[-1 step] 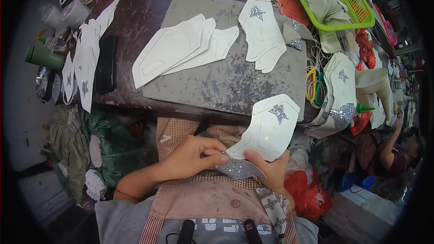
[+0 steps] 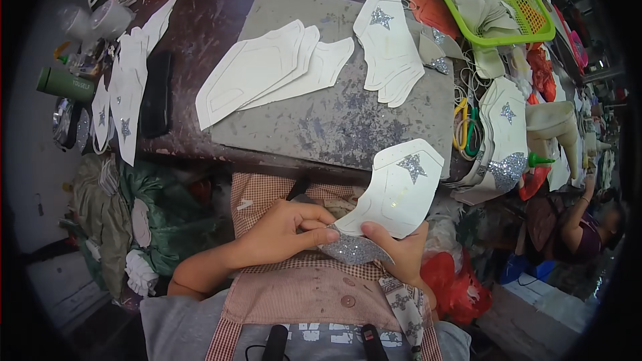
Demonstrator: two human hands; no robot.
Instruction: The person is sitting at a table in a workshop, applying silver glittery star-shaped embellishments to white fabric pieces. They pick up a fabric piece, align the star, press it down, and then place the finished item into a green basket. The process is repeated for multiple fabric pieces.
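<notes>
Between my hands, over my lap, is a white shoe-upper piece (image 2: pixel 399 194) with a silver glitter star and drawn outlines. A curved silver glitter patch (image 2: pixel 358 249) lies along its lower edge; whether it is fixed there I cannot tell. My left hand (image 2: pixel 289 230) pinches the glitter patch's left end between thumb and fingers. My right hand (image 2: pixel 401 251) grips the white piece at its lower right, thumb on top and the other fingers mostly hidden beneath. Beyond them, a grey board (image 2: pixel 334 137) on the table carries fanned white pieces (image 2: pixel 257 67) and a star-marked stack (image 2: pixel 388 43).
Right of the board are yellow-and-green-handled scissors (image 2: pixel 466 127), finished-looking glitter-tipped pieces (image 2: pixel 500 134) and a green basket (image 2: pixel 545 30). At left lie more white pieces (image 2: pixel 130 87), a black case (image 2: pixel 157 93) and a green cup (image 2: pixel 65 85). Another person (image 2: pixel 578 227) is at far right.
</notes>
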